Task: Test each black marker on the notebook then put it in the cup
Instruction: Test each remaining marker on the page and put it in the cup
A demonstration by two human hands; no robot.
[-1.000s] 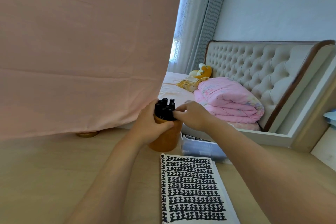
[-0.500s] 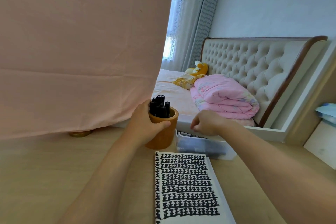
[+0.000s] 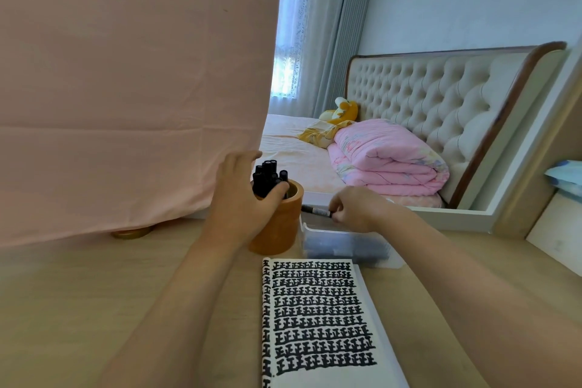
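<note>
An orange-brown cup [image 3: 283,227] stands on the wooden desk, with several black markers [image 3: 267,176] upright inside. My left hand [image 3: 242,201] grips the cup from the left, thumb curled over its rim. My right hand [image 3: 359,208] pinches one black marker [image 3: 316,210], held level above a clear plastic box [image 3: 346,246] to the right of the cup. The open notebook [image 3: 318,321] lies nearest me, its page filled with rows of black marks.
A pink sheet [image 3: 126,88] hangs at the left down to the desk [image 3: 78,309], with a brass foot [image 3: 132,232] under its hem. Behind the desk is a bed with a folded pink quilt [image 3: 387,157] and a tufted headboard [image 3: 434,98].
My right hand has left the cup's top, moved right to the clear box and now pinches a single marker there. My left hand stays on the cup.
</note>
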